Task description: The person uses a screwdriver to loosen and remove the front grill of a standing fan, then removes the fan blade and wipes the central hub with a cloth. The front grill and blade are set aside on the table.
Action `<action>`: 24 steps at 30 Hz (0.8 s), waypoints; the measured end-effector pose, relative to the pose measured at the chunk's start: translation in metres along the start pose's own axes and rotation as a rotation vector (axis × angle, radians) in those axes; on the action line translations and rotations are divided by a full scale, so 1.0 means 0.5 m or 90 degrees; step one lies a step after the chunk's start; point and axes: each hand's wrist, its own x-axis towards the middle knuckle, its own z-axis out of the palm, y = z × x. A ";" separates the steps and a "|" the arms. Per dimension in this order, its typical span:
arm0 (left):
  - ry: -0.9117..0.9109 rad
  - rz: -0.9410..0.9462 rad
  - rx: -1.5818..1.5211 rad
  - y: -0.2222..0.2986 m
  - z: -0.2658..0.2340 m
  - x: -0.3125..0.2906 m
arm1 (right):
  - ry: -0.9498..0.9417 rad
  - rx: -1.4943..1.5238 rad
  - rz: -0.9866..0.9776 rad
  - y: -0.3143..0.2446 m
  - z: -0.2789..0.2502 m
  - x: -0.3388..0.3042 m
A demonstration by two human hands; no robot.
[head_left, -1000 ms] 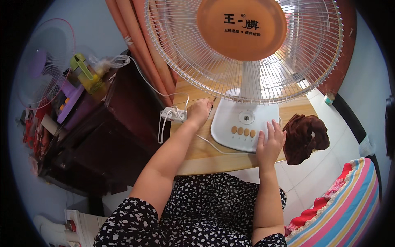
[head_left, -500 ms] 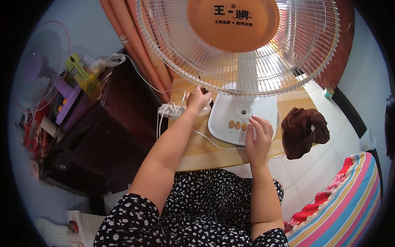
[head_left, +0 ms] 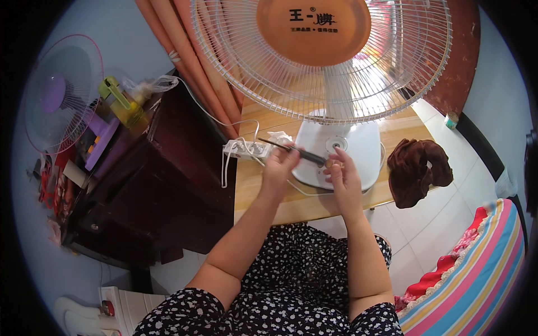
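A screwdriver (head_left: 309,156) with a dark handle and thin shaft lies slantwise in front of the fan base, its shaft pointing to the far left. My left hand (head_left: 277,171) is closed around it where shaft and handle meet. At the near end of the handle, the curled thumb and fingertips of my right hand (head_left: 346,180) touch it. Beneath both hands is the white base (head_left: 367,151) of a table fan; the hands and the screwdriver cover most of its tan buttons. Above rises the wire fan cage (head_left: 403,95) with an orange centre disc (head_left: 314,42).
A white power strip (head_left: 246,149) with cords lies on the wooden table (head_left: 269,210), left of the fan base. Dark brown cloth (head_left: 417,173) sits at the table's right edge. To the left stands a dark cabinet (head_left: 162,185); a striped cushion (head_left: 476,274) is at lower right.
My left hand has come back from beside the power strip, bringing the screwdriver toward me and right. My right hand has left the base's buttons and meets the handle's end.
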 end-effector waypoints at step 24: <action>-0.063 -0.061 -0.184 0.019 0.103 0.095 | 0.193 0.224 0.210 -0.028 -0.165 0.020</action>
